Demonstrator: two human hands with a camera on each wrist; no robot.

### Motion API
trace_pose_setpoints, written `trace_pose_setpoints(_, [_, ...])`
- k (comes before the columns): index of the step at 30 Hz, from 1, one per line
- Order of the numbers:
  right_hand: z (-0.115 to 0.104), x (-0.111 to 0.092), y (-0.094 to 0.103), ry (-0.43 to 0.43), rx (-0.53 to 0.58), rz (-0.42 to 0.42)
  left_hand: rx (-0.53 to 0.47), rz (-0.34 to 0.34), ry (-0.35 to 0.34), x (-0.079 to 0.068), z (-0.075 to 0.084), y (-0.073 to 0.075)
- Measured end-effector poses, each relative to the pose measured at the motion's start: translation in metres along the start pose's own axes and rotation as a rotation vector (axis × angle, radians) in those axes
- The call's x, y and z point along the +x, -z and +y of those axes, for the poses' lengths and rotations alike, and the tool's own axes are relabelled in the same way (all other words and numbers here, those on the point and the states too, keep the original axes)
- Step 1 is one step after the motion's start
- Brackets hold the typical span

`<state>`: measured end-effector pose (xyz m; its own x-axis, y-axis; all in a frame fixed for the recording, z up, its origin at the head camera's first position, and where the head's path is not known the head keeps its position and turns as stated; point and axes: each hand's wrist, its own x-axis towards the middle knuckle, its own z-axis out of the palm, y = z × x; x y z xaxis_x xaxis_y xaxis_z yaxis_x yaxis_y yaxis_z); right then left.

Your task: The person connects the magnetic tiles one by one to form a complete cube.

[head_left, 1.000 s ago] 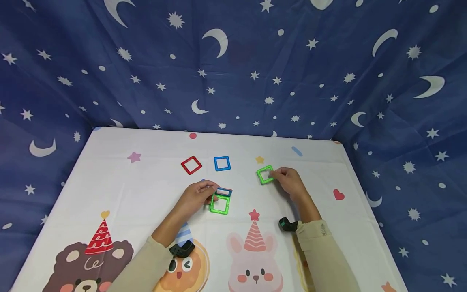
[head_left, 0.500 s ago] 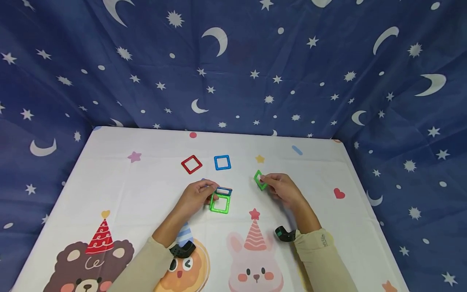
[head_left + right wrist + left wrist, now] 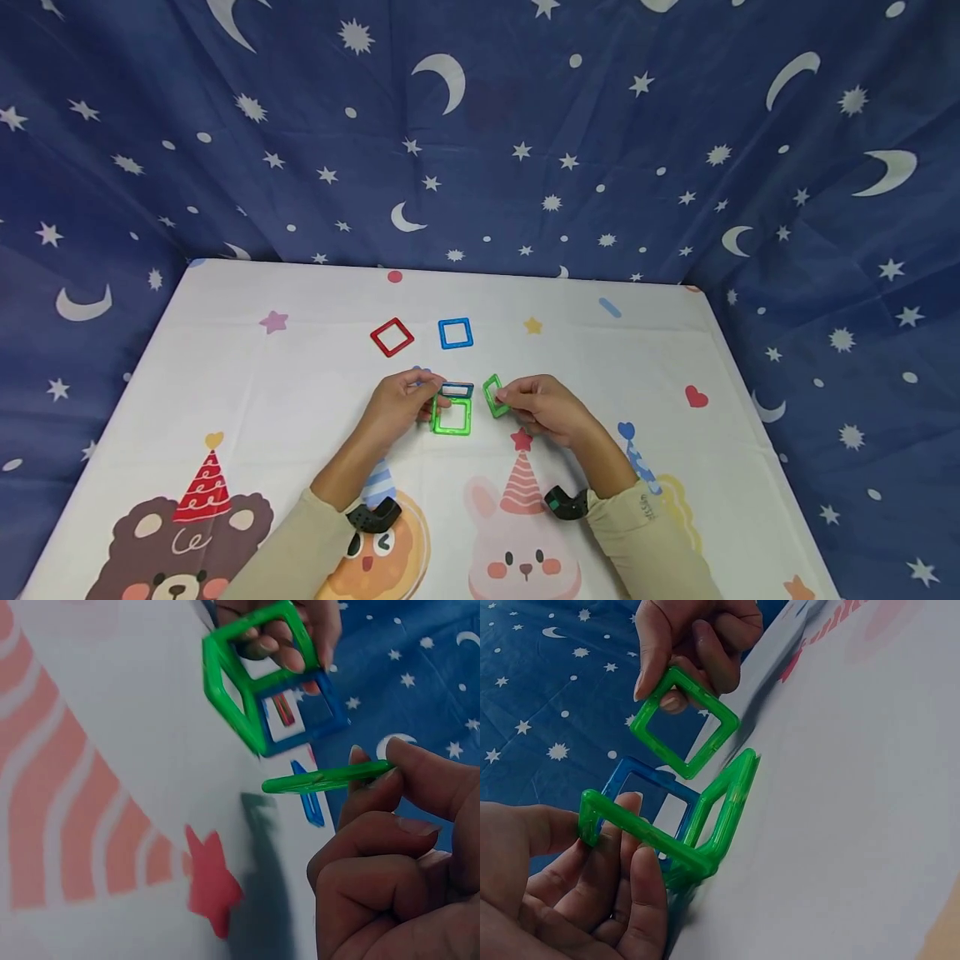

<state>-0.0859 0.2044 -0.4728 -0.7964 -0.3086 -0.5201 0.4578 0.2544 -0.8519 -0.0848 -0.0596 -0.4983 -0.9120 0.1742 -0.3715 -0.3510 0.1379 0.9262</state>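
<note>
Green square frame (image 3: 326, 778) pinched, right fingers (image 3: 375, 838) curled, near left hand (image 3: 400, 402).

Starry blue curtain (image 3: 480, 125), white tablecloth (image 3: 300, 392)

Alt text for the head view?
A person's left hand holds joined green and blue frames; the right hand holds a separate green square nearby. Beyond them, a red square and a blue square lie on a white cartoon-print tablecloth.

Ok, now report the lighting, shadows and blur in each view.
Head: bright tablecloth, fairly even light; left wrist: dimmer, a grey shadow beside the upper green square; right wrist: also dim, a dark shadow beside the red star, whose printed edges look soft.
</note>
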Motion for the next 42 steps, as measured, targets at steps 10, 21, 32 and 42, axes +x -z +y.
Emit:
trace_pose_setpoints(10, [0.001,0.005,-0.016,-0.01,-0.004,-0.027,-0.019,-0.009,-0.007,0.001,0.0,0.002])
trace_pose_setpoints(21, [0.002,0.009,-0.03,0.005,0.034,-0.048,0.02,-0.015,-0.005,0.001,0.0,0.003])
trace_pose_setpoints(32, [-0.002,0.01,-0.038,0.013,0.012,-0.049,0.022,-0.032,-0.012,0.001,0.003,0.002])
trace_pose_setpoints(42, [-0.004,0.008,-0.04,-0.002,-0.105,0.016,0.017,-0.05,-0.008,0.002,0.002,0.005])
